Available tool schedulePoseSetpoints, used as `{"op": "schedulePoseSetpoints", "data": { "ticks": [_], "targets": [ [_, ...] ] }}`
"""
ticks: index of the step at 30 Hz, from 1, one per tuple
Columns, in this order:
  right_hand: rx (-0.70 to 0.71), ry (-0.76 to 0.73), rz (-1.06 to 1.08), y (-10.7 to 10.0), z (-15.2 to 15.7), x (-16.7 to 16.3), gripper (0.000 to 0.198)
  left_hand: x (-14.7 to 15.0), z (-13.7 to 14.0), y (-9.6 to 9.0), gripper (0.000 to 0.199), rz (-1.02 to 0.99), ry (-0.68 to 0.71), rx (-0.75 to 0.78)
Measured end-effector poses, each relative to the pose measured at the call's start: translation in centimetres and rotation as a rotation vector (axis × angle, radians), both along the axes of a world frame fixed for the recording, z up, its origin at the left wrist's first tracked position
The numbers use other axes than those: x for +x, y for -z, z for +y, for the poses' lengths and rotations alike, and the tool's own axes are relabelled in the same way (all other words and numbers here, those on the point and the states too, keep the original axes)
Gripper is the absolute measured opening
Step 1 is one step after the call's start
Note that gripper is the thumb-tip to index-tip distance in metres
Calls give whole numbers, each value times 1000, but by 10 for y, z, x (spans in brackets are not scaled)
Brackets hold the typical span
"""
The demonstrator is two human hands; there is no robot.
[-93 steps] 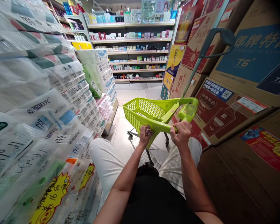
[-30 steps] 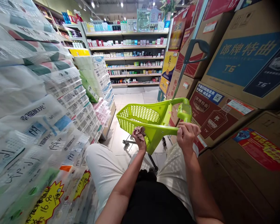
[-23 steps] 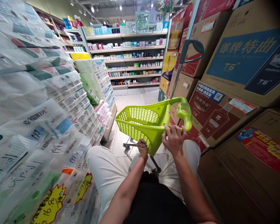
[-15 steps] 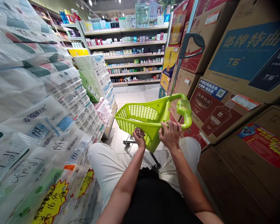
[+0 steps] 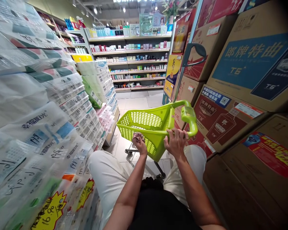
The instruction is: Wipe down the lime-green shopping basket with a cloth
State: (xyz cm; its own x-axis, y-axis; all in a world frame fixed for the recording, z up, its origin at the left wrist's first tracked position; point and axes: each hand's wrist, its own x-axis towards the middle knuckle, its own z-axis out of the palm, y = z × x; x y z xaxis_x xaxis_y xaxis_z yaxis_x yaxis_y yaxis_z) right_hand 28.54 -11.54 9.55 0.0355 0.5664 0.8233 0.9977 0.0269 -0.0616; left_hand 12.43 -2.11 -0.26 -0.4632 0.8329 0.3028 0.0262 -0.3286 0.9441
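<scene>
A lime-green plastic shopping cart [image 5: 156,133] with perforated sides stands between my knees. Its basket looks bare inside as far as the holes and rim show. My left hand [image 5: 142,147] is closed around a crumpled, brownish-pink cloth [image 5: 137,137] and holds it at the near side wall of the basket. The fingers of my right hand [image 5: 176,142] are wrapped over the near rim, close to the cart's curved green handle [image 5: 193,124]. Below the basket, the wheeled legs [image 5: 160,171] rest on the tiles.
Stacked packs of tissue paper [image 5: 55,124] rise close on my left. On the right, liquor cartons [image 5: 230,118] form a wall. A pole with a dark grey loop handle [image 5: 194,54] leans beside them. Shelves of small boxed goods [image 5: 132,52] stand beyond the tiled floor [image 5: 134,102].
My left hand has slid the cloth a little to the left along the basket's side. My right hand keeps its hold on the rim. The view has tipped slightly upward.
</scene>
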Motion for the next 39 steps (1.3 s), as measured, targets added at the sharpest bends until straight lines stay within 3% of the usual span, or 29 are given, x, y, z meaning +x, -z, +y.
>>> {"op": "schedulePoseSetpoints", "data": {
  "ticks": [5, 9, 14, 16, 20, 22, 26, 32, 37, 39],
  "targets": [
    [-30, -33, 65, 1, -5, 8, 28, 3, -11, -20, 44, 169, 74, 168],
    [-36, -52, 46, 3, -6, 13, 32, 8, -21, -30, 44, 301, -34, 146],
    [1, -58, 25, 8, -3, 22, 34, 21, -35, -59, 43, 510, 252, 275],
    [-2, -78, 2, 8, -4, 28, 38, 15, -34, -72, 45, 622, 299, 228],
    [-32, -115, -28, 5, -10, 34, 48, -13, -25, -92, 38, 750, 128, -118],
    [-32, -106, 9, 3, -11, 31, 47, -16, -25, -101, 32, 804, 156, -209],
    [-86, -115, 25, 0, -12, 24, 42, 0, -36, -114, 36, 932, 414, -75],
    [-41, 33, 83, -2, -19, 40, 44, -4, -39, -120, 38, 1013, 266, -284],
    [-73, -14, 44, 5, -12, 38, 43, 15, -47, -120, 46, 987, 454, -58],
    [-80, -40, 24, 6, -10, 35, 45, 12, -45, -120, 46, 990, 407, -128]
  ]
}}
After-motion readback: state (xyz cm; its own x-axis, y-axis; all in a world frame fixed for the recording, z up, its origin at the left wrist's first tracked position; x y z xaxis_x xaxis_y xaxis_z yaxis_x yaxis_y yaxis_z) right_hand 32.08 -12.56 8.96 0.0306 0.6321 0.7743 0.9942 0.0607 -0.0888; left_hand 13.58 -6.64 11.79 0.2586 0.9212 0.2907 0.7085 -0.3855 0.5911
